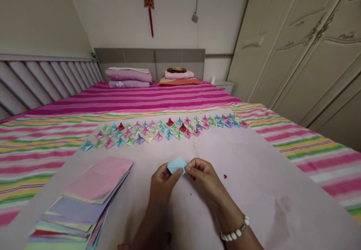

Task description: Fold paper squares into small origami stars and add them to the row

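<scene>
A small folded piece of light-blue origami paper [177,163] is held up between both hands, over the pale board [239,159]. My left hand [163,179] grips its lower left side, thumb across the front. At its right corner, the thumb and forefinger of my right hand [203,175] pinch the edge. A fold line runs across the paper's face. Beyond the hands, several small folded paper pieces [140,139] in many colours stand in rows. Left of my hands lies a fanned stack of coloured paper sheets [98,178], a pink one on top.
The board rests on a bed with a striped sheet [304,148]. Small red scraps [225,176] lie right of my hands. Folded bedding [129,78] sits by the headboard [180,56]. A bed rail [50,81] runs along the left, and a wardrobe [299,54] stands at right.
</scene>
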{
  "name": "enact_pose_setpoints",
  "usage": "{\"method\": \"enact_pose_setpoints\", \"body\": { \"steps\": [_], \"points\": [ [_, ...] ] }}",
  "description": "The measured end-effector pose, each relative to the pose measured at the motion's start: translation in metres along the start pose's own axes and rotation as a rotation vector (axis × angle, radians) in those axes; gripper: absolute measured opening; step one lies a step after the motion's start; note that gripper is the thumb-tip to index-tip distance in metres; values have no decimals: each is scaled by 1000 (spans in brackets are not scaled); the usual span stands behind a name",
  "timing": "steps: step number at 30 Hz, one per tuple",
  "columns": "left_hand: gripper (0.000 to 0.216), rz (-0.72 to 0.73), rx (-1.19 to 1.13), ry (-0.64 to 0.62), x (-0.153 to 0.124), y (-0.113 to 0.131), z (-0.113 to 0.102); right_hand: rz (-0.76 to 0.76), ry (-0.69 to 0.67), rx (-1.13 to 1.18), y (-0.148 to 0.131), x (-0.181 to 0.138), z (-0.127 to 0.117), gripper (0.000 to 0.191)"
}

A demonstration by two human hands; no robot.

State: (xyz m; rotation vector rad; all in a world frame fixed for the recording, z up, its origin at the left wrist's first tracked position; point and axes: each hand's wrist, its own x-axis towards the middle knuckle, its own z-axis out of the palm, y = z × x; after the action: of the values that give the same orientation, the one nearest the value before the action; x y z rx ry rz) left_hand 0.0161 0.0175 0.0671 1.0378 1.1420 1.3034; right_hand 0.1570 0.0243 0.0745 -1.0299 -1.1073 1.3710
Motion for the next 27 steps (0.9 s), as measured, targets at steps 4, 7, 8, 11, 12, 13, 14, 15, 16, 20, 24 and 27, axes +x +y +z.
{"method": "enact_pose_setpoints", "body": {
  "steps": [4,7,8,11,12,13,14,15,16,20,24,27],
  "points": [
    [31,-54,-17,5,1,-2,0,2,-27,-44,-1,-1,2,31],
    [32,-31,36,37,-1,2,-1,9,-86,-69,2,-1,2,31],
    [33,-11,66,53,-3,4,-1,15,-106,-79,3,-2,2,31],
    [39,48,101,110,-7,7,-1,62,-155,-103,5,-3,1,29],
    [40,61,92,123,-8,7,0,76,-168,-103,5,-4,1,28],
    [41,70,77,132,-9,6,0,85,-182,-101,5,-4,1,28],
    [41,75,58,139,-10,4,-1,89,-196,-97,5,-5,1,27],
    [41,76,38,143,-10,3,-1,89,-206,-95,5,-5,2,27],
    [41,71,22,141,-9,2,-2,86,-210,-94,4,-6,2,26],
    [38,45,43,75,-4,2,-5,71,-136,-78,2,-4,4,26],
    [44,101,-10,42,1,2,-1,30,21,-7,0,-1,4,26],
    [57,147,-65,30,1,-1,3,17,66,22,0,1,3,25]
  ]
}}
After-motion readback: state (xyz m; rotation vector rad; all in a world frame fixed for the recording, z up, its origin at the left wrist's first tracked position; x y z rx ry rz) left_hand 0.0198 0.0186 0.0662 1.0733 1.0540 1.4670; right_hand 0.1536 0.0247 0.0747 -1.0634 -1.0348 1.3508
